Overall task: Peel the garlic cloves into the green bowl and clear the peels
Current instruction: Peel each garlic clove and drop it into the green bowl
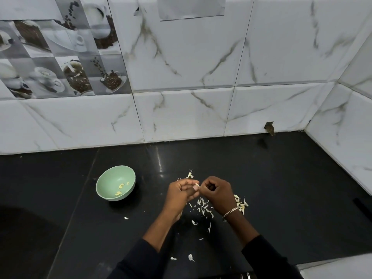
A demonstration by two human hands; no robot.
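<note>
Two hands meet above the dark surface [281,188], just right of centre. The left hand [181,190] has its fingers [190,181] curled, and they pinch a small pale garlic clove [197,185] between thumb and fingertips. The right hand [216,190] is also curled, and its fingers [205,185] touch the same clove from the other side. The clove is held in the air between both hands, clear of the surface.

The green bowl [112,177] stands upright on the surface to the left of the hands, well apart from them. A few pale yellow peeled cloves [121,185] lie inside it.

Thin white peels [204,207] are scattered on the surface under and below the hands, with single scraps nearer the camera and one toward the bowl. A small heap of pale pieces [240,203] lies just beside the right wrist; whether these are cloves or peels cannot be told.

The right wrist carries a chain bracelet [231,211]. Both forearms end in dark sleeves [141,260]. White marbled wall tiles [201,77] rise behind the surface
</note>
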